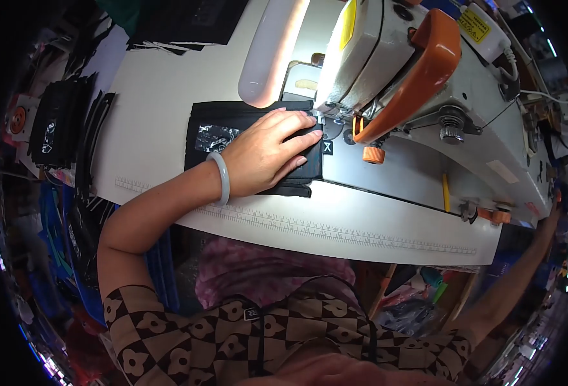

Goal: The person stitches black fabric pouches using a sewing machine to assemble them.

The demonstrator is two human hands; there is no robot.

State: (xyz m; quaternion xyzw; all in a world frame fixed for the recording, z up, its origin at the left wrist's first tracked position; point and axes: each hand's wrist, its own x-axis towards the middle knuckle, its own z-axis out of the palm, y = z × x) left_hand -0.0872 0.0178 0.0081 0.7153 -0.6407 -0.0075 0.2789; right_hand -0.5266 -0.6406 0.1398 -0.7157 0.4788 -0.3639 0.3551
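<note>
My left hand (266, 149) lies flat on a black fabric piece (201, 162), fingers stretched out and a little apart. Its fingertips are close beside the presser foot (320, 118) of a sewing machine (367, 61). The fabric has a shiny printed patch (214, 137), partly under the hand, and a small black tag with a white mark (327, 148) at its right edge. My right forearm (515, 283) stretches up along the right side to the far end of the machine. The right hand itself is hidden there or too dim to make out.
An orange lever (435, 71) and a white lamp tube (272, 55) stand by the needle area. A printed ruler (322, 230) runs along the table's front edge. Black fabric pieces lie at the back (184, 22) and left (59, 122). A yellow stick (445, 193) is at right.
</note>
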